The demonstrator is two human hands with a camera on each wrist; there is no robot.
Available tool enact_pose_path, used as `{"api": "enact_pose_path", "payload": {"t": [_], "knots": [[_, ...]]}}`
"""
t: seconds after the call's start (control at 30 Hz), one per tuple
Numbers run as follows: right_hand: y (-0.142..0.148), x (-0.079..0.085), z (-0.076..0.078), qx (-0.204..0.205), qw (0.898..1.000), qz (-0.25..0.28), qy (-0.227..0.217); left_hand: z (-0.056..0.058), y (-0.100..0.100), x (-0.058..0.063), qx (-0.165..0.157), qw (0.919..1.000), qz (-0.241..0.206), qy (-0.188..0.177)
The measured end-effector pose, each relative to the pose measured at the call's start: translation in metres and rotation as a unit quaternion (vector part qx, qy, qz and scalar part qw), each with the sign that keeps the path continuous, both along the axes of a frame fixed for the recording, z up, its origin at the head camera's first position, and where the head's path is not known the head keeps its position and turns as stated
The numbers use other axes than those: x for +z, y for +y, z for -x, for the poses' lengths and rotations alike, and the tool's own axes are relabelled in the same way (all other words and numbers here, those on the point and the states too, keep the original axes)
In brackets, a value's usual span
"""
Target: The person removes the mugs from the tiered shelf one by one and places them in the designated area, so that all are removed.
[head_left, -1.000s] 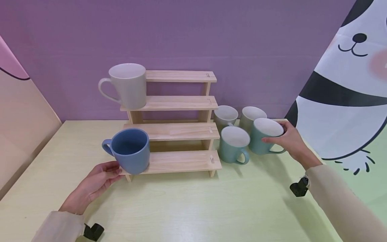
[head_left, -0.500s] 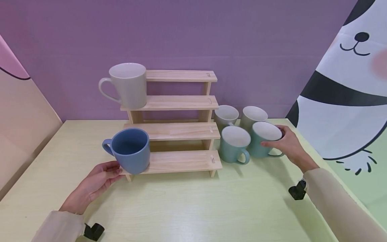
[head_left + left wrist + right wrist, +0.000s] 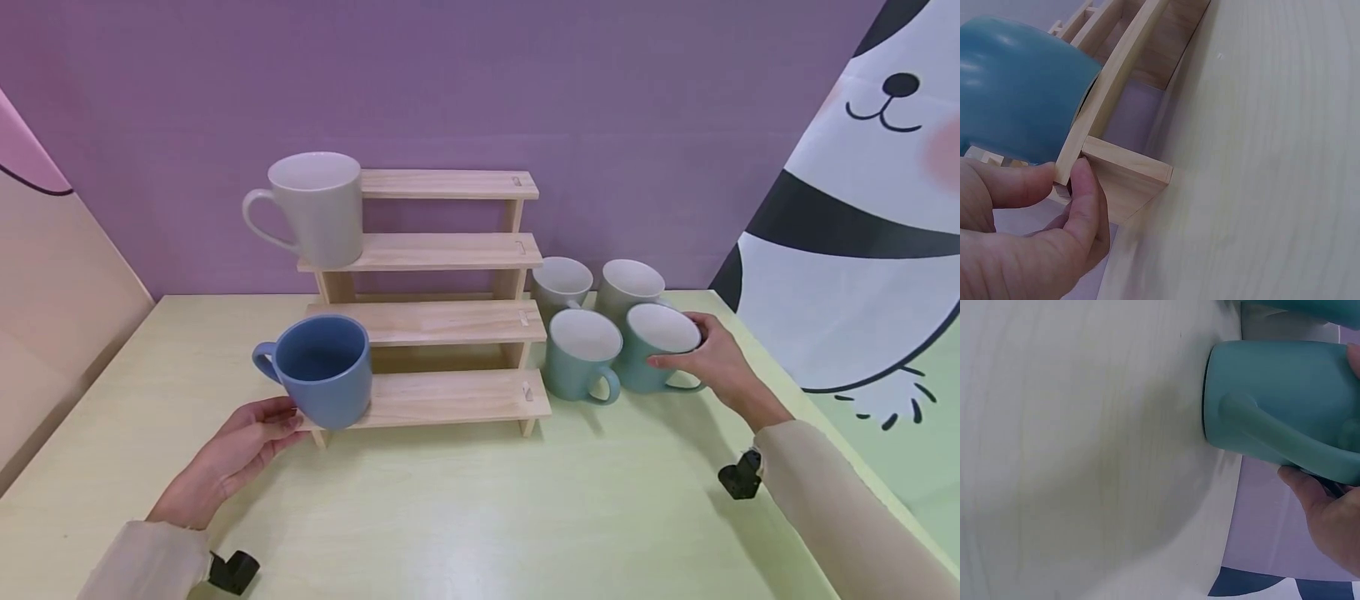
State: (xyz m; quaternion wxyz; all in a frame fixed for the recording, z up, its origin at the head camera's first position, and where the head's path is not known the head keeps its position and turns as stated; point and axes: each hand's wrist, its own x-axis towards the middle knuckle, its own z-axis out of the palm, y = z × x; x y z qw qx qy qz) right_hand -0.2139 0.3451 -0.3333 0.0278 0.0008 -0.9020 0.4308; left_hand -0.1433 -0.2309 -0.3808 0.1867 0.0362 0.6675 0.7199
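My left hand (image 3: 240, 454) pinches the left end of the lowest board of a stepped wooden rack (image 3: 450, 400), thumb above and fingers beneath in the left wrist view. Just over those fingers, a blue mug (image 3: 326, 375) stands on that board, handle pointing left. My right hand (image 3: 716, 354) grips a teal mug (image 3: 652, 367) around its upper part, thumb on the near side. In the right wrist view this teal mug (image 3: 1279, 394) has its base down at the tabletop, its handle toward the camera. Beside it on the left stands another teal mug (image 3: 573, 371).
Two pale mugs, one left (image 3: 558, 287) and one right (image 3: 626, 287), stand behind the teal pair, near the purple backdrop (image 3: 637, 125). A white mug (image 3: 322, 212) sits at the left of a higher board. The pale wooden table (image 3: 450, 517) stretches in front.
My right hand has brought the teal mug down and slightly nearer to me, then stayed put over the last half second. The left hand keeps its hold on the rack.
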Motion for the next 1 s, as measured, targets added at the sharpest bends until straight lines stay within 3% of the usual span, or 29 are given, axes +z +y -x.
{"api": "enact_pose_path", "payload": {"t": [0.3, 0.77, 1.0], "knots": [[0.005, -0.001, -0.001, 0.014, 1.000, -0.005, -0.023, 0.001, 0.003, -0.001, 0.001, 0.9998, 0.016, 0.008], [0.003, 0.007, -0.001, 0.029, 0.998, -0.028, -0.049, 0.000, 0.000, 0.000, 0.004, 0.9998, -0.015, 0.014], [0.004, 0.010, 0.001, 0.052, 0.995, -0.048, -0.064, 0.000, 0.000, 0.000, -0.001, 0.9999, -0.007, 0.014]]}}
